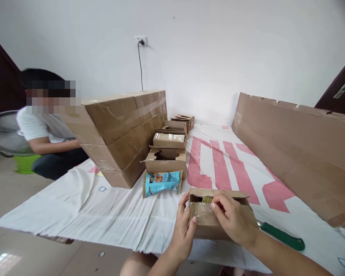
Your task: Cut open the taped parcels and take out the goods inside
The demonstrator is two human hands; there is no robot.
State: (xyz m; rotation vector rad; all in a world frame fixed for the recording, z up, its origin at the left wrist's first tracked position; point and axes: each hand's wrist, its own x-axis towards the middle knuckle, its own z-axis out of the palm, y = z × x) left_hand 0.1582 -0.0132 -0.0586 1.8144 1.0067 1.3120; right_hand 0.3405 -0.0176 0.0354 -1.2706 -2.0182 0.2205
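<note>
Pink-printed white cloth (117, 218) across the lower half of the frame. Nearest, at lower centre-right, small cardboard box (204, 220) with a gap along its top: left hand (184, 227) grasping its left end, right hand (234, 216) bent over that gap, pinching or merely touching, cannot tell. Just right, green-handled tool (283, 236). Farther, at centre, blue snack packet (162, 183) before open carton (166, 166); left of centre, taped carton stack (119, 126); at upper centre, wall socket (137, 39)
</note>
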